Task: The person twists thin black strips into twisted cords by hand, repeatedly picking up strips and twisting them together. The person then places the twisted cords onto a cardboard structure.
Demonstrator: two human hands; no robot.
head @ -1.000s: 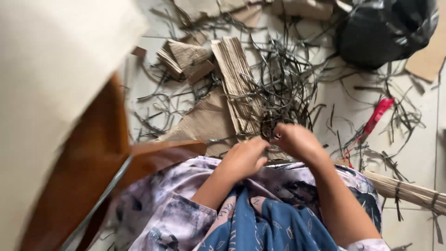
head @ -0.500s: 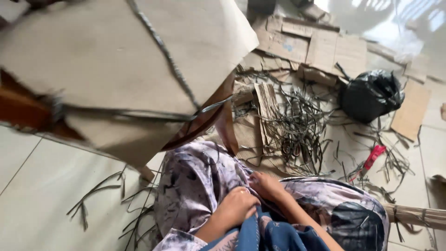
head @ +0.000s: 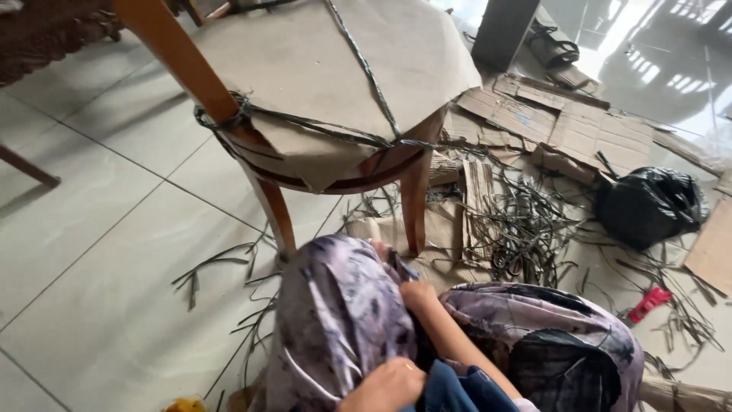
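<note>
I sit on a tiled floor with my knees up under purple patterned cloth [head: 335, 320]. My right hand [head: 418, 296] is closed on that cloth between the knees, close to a chair leg [head: 415, 198]. My left hand [head: 385, 385] is a fist low in my lap, gripping the cloth beside a blue garment [head: 457, 389]. In front of me stands a wooden chair [head: 183, 69]. Its seat is wrapped in brown cardboard [head: 320, 69] and tied with dark strips [head: 366, 72].
A heap of loose dark strips [head: 526, 229] and corrugated pieces lies right of the chair. Flattened cardboard boxes [head: 549, 122] lie beyond, with a black plastic bag [head: 648, 206], a red tool [head: 648, 304] and a broom bundle [head: 686, 393] at right. Stray strips [head: 213, 263] litter the tiles.
The view swung up and left from the strip heap to the wrapped chair. Both hands drew back from the strips into my lap and now grip the cloth.
</note>
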